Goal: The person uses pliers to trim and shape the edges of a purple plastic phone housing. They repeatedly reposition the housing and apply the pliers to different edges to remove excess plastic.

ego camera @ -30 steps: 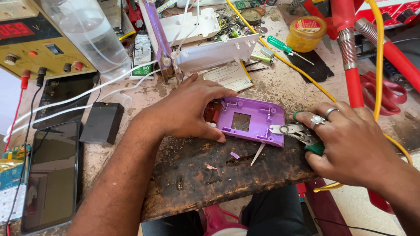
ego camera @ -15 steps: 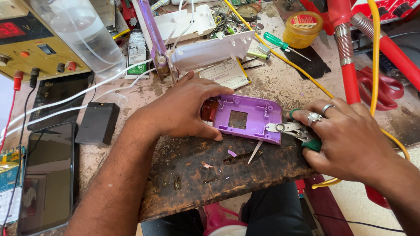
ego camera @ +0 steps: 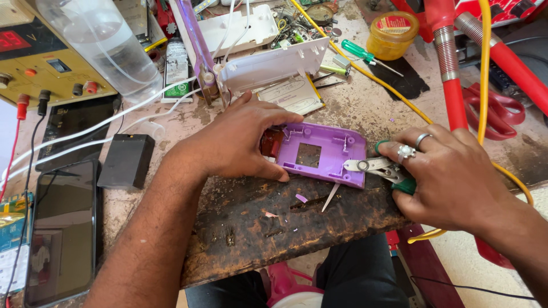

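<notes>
I saw my left hand (ego camera: 237, 142) pinning the purple housing (ego camera: 321, 153) on the desk (ego camera: 297, 222); my right hand (ego camera: 451, 171) closed around cutters (ego camera: 379, 167) biting its edge, trimming apparently unfinished, shavings (ego camera: 301, 198) lying nearby.

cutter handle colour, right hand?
Green, on the cutters in the right hand; head view, the only one.

You are at an electronics repair bench in a small workshop. The scorched, stained worktop (ego camera: 297, 222) is crowded with a yellow power supply (ego camera: 40, 63) with leads, a green screwdriver (ego camera: 359, 52), red scissors (ego camera: 494, 108), a jar of paste (ego camera: 393, 35), phones (ego camera: 60, 228) lying screen-up, opened white casings (ego camera: 274, 63) and loose wires (ego camera: 85, 128).
</notes>
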Demonstrator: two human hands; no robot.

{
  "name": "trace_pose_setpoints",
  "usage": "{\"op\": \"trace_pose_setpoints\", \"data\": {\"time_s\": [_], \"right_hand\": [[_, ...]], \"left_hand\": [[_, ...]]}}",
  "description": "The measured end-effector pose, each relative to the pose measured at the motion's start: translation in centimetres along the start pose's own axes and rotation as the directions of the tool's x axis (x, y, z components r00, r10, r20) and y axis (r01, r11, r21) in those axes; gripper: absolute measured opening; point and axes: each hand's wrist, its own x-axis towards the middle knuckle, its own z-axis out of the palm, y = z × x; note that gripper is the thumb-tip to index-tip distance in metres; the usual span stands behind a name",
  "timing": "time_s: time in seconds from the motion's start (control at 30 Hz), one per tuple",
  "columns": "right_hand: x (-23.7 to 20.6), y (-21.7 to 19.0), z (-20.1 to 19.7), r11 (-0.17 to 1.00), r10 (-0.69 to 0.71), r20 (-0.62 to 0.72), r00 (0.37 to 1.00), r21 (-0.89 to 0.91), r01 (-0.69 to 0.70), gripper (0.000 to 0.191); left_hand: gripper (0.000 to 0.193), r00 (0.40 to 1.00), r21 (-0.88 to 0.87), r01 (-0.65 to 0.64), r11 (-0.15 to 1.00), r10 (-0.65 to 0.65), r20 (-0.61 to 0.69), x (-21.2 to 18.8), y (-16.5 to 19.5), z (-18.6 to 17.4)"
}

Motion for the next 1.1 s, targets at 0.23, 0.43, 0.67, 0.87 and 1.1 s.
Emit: {"op": "trace_pose_setpoints", "data": {"time_s": [0.23,0.43,0.67,0.87,1.1], "right_hand": [[0.4,0.6,-0.1,0.989,0.049,-0.026,0.998,0.143,-0.045,0.065],[1.7,2.3,-1.0,0.972,-0.233,-0.013,0.972,0.022,0.233,0.076],[3.3,2.4,-1.6,0.940,-0.340,-0.039,0.940,0.024,0.341,0.079],[3.6,2.0,-2.6,0.925,-0.380,-0.029,0.925,-0.017,0.380,0.078],[5.1,1.6,-4.4,0.824,-0.560,-0.124,0.819,-0.185,0.536,0.085]], "left_hand": [[0.098,1.000,0.015,0.020,1.000,-0.020,0.008,0.1,0.0,0.0],[0.099,1.000,-0.010,0.002,1.000,-0.002,0.016,0.0,-0.4,0.3],[0.100,1.000,-0.007,-0.005,1.000,0.006,0.030,0.1,-0.7,0.5],[0.100,0.999,0.025,-0.009,1.000,0.007,0.048,0.0,-0.7,0.5],[0.104,0.997,0.051,-0.003,0.999,-0.001,0.083,0.2,-0.7,0.8]]}}
